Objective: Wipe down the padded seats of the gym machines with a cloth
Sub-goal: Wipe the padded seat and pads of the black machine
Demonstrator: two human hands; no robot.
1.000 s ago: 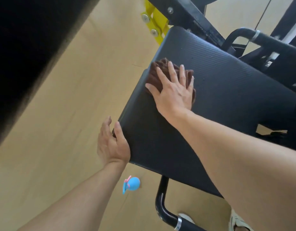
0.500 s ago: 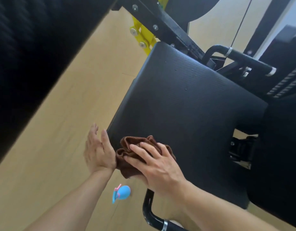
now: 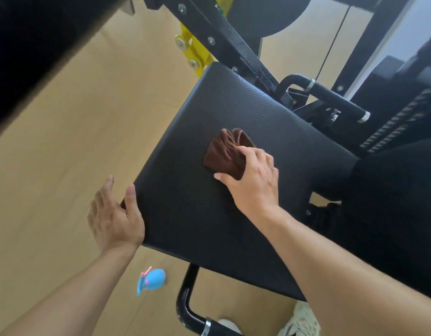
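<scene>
The black ribbed seat pad (image 3: 197, 214) of a gym machine fills the middle of the view. A bunched brown cloth (image 3: 225, 155) lies near the pad's centre. My right hand (image 3: 253, 180) grips the cloth's near side, fingers curled over it and thumb lying on the pad. At the pad's near left corner my left hand (image 3: 112, 217) rests against the edge. Its thumb sits on top of the pad and its fingers run straight along the side.
A blue spray bottle (image 3: 152, 280) lies on the wooden floor below the seat. A black curved bar (image 3: 185, 299) sticks out under the pad. A grip handle (image 3: 331, 95), yellow bracket (image 3: 195, 54) and black frame stand behind. A shoe (image 3: 304, 318) shows at the bottom.
My right hand has swept the cloth from the pad's near left corner up to its middle. My left hand stayed at the near left edge, thumb now on the pad.
</scene>
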